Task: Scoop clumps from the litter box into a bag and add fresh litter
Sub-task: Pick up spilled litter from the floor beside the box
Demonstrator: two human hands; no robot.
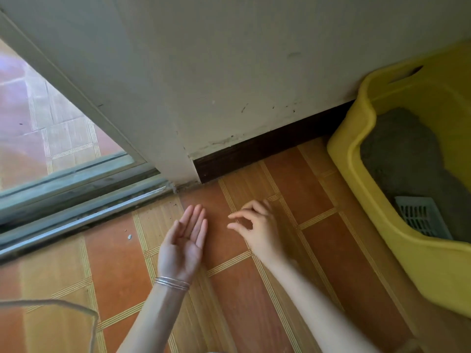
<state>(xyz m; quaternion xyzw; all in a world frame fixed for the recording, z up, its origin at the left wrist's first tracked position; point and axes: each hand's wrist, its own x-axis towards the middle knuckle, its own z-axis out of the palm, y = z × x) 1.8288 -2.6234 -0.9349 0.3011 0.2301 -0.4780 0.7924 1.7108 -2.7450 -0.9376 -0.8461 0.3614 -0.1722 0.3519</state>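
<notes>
A yellow litter box (362, 192) stands on the tiled floor at the right, against the wall. Grey litter (405, 154) is heaped inside it, and a grey slotted scoop (420, 217) lies on the litter near the front. My left hand (184, 240) hovers palm up over the floor with flat fingers, a few tiny specks resting in the palm. My right hand (257, 225) is just to its right, palm down, thumb and forefinger pinched close together near the floor. Whether anything sits between those fingertips is too small to tell. No bag is in view.
A sliding glass door with a metal track (76, 212) runs along the left. A white wall with a dark skirting board (267, 146) is ahead. A small grey crumb (129, 236) lies on the orange tiles. A thin cord (76, 305) curves at the lower left.
</notes>
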